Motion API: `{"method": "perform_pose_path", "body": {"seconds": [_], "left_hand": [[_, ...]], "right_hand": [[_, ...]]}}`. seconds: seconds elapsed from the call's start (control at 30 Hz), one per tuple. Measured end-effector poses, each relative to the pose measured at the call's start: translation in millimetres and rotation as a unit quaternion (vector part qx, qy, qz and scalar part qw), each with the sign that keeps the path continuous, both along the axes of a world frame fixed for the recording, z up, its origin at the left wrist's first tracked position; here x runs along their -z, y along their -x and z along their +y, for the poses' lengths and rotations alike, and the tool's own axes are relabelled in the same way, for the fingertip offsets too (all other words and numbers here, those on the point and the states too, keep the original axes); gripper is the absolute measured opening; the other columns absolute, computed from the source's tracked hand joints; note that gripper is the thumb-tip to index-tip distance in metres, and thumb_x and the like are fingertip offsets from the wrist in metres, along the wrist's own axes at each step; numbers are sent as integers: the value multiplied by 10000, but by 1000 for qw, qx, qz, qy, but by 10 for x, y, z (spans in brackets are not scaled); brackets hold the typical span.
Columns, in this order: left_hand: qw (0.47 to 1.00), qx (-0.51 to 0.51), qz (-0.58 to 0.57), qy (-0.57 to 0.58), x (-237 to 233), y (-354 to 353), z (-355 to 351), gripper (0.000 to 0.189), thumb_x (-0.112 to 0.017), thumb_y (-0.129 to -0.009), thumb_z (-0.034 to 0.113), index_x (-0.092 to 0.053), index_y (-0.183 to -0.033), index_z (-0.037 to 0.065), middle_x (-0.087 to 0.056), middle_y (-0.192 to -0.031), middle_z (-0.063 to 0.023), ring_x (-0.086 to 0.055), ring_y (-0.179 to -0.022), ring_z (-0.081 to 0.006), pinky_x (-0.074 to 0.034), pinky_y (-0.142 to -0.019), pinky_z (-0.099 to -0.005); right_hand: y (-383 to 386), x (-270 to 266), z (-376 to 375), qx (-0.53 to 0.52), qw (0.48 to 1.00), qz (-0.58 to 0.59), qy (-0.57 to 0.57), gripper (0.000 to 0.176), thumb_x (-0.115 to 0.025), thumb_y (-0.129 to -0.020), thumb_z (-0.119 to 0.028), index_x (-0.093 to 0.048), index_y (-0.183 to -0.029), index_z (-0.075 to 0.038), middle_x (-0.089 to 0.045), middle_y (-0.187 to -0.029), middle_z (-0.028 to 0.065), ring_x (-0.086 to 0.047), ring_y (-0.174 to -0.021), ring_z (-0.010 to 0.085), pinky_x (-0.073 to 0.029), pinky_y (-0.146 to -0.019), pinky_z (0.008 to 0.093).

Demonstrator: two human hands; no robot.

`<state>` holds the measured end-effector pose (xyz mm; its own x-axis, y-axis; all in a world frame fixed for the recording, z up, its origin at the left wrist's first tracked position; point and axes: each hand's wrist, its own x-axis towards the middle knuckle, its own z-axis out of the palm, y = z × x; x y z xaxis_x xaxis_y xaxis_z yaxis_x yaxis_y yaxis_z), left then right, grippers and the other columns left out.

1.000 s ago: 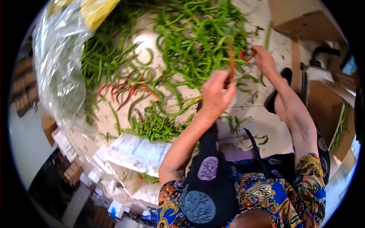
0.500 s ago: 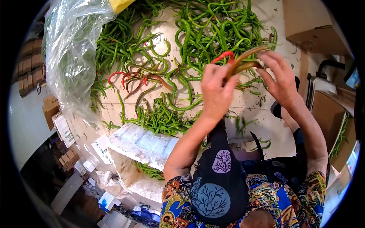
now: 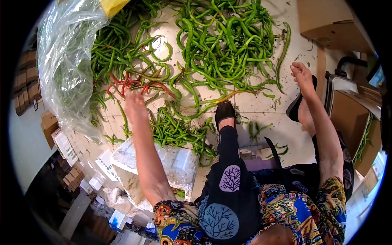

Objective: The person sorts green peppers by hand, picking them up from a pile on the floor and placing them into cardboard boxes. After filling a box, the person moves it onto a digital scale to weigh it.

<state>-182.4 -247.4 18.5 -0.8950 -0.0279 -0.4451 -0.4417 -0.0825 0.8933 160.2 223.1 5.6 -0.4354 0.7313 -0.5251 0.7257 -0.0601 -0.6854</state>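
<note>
My left hand [image 3: 134,104], blurred by motion, is at the small pile of red chili peppers [image 3: 127,81] on the floor; its fingers are not clear. Brownish-red peppers [image 3: 163,87] lie just right of it. My right hand [image 3: 302,75] hovers at the right with its fingers curled together and nothing visible in them. Close to it lies a long green chili pepper [image 3: 283,57]. An orange-brown pepper [image 3: 237,95] rests on the floor beyond my shoe [image 3: 225,113]. The large heap of green chili peppers [image 3: 228,45] spreads between my hands, farther away.
A clear plastic bag [image 3: 65,65] covers part of the left-hand pepper heap [image 3: 110,53]. Shorter green peppers [image 3: 175,128] lie by a dirty white foam box [image 3: 171,163]. Cardboard boxes [image 3: 326,24] stand at the right, one [image 3: 349,122] with green peppers inside.
My left hand has swung left from the middle to the red pile, no longer holding red and brown peppers up front. My right hand has drawn slightly back, its fingers now curled.
</note>
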Motion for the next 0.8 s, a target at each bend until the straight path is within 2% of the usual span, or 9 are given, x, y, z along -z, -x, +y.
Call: {"method": "perform_pose_path", "body": {"seconds": [0.1,0.17,0.3,0.37,0.43,0.5,0.63,0.7,0.8], "left_hand": [[957,125,-50,256,-111,-495,607,314,-675,-856,254,-631,-1070,29,-656,-887,-93,-593,-775,-154,-458,-650,-273],[884,241,82,392,725,-666,429,262,-694,-836,202,-649,-1027,29,-662,-854,-91,-582,-755,-145,-453,-633,-289],[933,160,82,311,128,-775,898,143,-659,-838,55,-638,-957,-21,-636,-802,-85,-553,-702,-149,-447,-628,-314],[835,173,353,384,-48,-693,796,142,-625,-876,94,-628,-947,-29,-625,-778,-82,-539,-684,-135,-429,-603,-294],[893,205,157,368,-257,-643,669,189,-617,-902,161,-628,-958,-19,-614,-765,-65,-528,-676,-122,-420,-594,-272],[855,184,307,376,-511,-779,736,203,-571,-935,171,-639,-1023,1,-613,-769,-27,-508,-664,-92,-407,-582,-253],[884,212,195,368,-1120,-1049,893,225,-552,-949,172,-645,-1077,12,-672,-836,-56,-582,-678,-99,-444,-577,-231],[864,281,248,336,-909,-1235,840,234,-567,-940,175,-649,-1071,-1,-667,-834,-56,-587,-701,-101,-456,-585,-226],[926,326,-8,190,-891,-1668,1262,270,-573,-936,207,-649,-1065,-17,-666,-847,-60,-592,-729,-100,-476,-618,-236]], "right_hand": [[79,61,-69,0,1000,25,6,377,-594,-895,-325,-605,-1132,-32,-634,-992,62,-600,-855,147,-470,-684,278],[184,53,-155,-24,999,43,13,351,-591,-901,-303,-607,-1125,-33,-634,-983,56,-597,-837,142,-464,-673,270],[312,-62,-423,-50,996,73,-11,244,-582,-903,-219,-632,-1028,-15,-643,-828,44,-574,-732,106,-459,-657,251],[265,7,-601,-94,991,90,-26,192,-585,-886,-174,-638,-988,-19,-643,-776,47,-575,-708,118,-469,-665,267],[261,-45,-798,-158,984,86,-13,182,-594,-875,-162,-638,-985,-24,-654,-796,54,-587,-717,136,-476,-671,283],[270,-5,-1019,-195,976,90,18,184,-607,-863,-164,-642,-980,-26,-669,-816,68,-600,-719,157,-489,-686,297],[335,-192,-1479,-261,949,60,169,247,-640,-872,-164,-623,-1070,-18,-654,-940,43,-599,-850,122,-486,-785,261],[445,-376,-1658,-278,930,120,210,328,-669,-848,-170,-608,-1141,-35,-639,-1028,56,-594,-918,142,-477,-836,281],[596,-527,-1951,-298,898,195,258,523,-730,-793,-223,-554,-1254,-49,-610,-1153,106,-584,-1030,204,-463,-911,334]]}}
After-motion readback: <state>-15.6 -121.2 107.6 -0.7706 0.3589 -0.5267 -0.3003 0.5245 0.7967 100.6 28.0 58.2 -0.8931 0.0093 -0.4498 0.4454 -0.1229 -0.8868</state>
